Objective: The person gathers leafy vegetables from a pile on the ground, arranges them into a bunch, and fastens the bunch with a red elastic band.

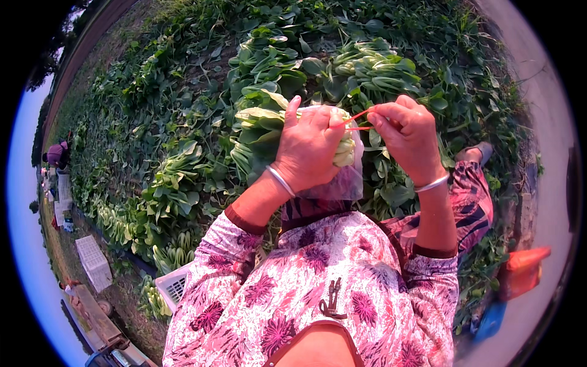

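Note:
My left hand grips a bunch of leafy greens with pale stalks, which look like bok choy. The leaves point left and the cut stalk ends face right. Between the thumb and fingers of my right hand is a red elastic band or tie. It is stretched taut in two strands that run left to the bunch, where my left hand hides the rest. Beneath the bunch, a clear plastic sheet or bag lies over my lap.
Piles of cut greens lie ahead, with more bunches to the left. White plastic crates stand at far left, one by my left elbow. A person bends over beyond. Red and blue containers stand right, beside a pale path.

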Available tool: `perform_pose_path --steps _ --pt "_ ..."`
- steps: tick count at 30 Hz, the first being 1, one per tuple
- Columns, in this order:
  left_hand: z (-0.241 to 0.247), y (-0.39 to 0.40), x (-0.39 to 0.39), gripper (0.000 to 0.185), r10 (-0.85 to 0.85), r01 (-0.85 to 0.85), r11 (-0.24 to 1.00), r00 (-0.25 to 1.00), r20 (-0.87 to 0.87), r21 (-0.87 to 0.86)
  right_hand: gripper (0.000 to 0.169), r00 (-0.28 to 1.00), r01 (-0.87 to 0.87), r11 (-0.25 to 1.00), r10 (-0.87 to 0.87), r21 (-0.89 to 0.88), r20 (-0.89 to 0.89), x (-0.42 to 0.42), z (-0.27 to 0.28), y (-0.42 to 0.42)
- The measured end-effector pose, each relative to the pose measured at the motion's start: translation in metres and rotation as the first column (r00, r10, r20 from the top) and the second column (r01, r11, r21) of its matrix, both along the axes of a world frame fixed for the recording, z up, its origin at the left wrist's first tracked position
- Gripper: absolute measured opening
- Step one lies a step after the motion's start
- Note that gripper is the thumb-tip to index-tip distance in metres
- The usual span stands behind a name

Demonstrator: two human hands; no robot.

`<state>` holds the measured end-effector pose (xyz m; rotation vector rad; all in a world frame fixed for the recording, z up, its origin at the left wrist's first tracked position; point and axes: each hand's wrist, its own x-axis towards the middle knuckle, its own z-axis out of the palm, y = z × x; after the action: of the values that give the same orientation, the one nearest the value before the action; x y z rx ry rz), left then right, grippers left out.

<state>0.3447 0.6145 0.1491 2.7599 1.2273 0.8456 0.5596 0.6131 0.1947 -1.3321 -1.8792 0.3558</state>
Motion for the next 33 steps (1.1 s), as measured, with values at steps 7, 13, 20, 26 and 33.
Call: perform_pose_path --steps 7,13,20,26,33 --pt "0.011 0.000 0.007 0.082 -0.003 0.001 0.994 1.000 -0.018 -0.108 0.022 0.702 0.096 0.971 -0.221 -0.217 -0.678 -0.058 -0.014 0.038" --pt "0.009 -0.004 0.008 0.083 0.003 -0.003 0.998 1.000 -0.003 -0.058 0.024 0.344 -0.108 0.938 -0.275 -0.329 -0.898 -0.044 -0.010 0.035" --pt "0.001 -0.003 0.004 0.066 0.012 -0.012 1.000 1.000 -0.005 -0.012 0.010 0.895 0.251 0.957 -0.287 0.144 0.341 0.021 -0.014 -0.028" --pt "-0.001 -0.005 0.008 0.060 0.006 -0.004 1.000 0.998 -0.069 0.025 0.028 0.996 0.080 0.963 -0.087 -0.257 -0.017 0.006 -0.021 -0.099" --pt "-0.004 -0.003 0.009 0.079 0.017 -0.016 0.999 0.999 -0.040 0.032 0.078 0.872 -0.175 0.856 -0.095 -0.486 -0.480 -0.025 -0.072 -0.075"
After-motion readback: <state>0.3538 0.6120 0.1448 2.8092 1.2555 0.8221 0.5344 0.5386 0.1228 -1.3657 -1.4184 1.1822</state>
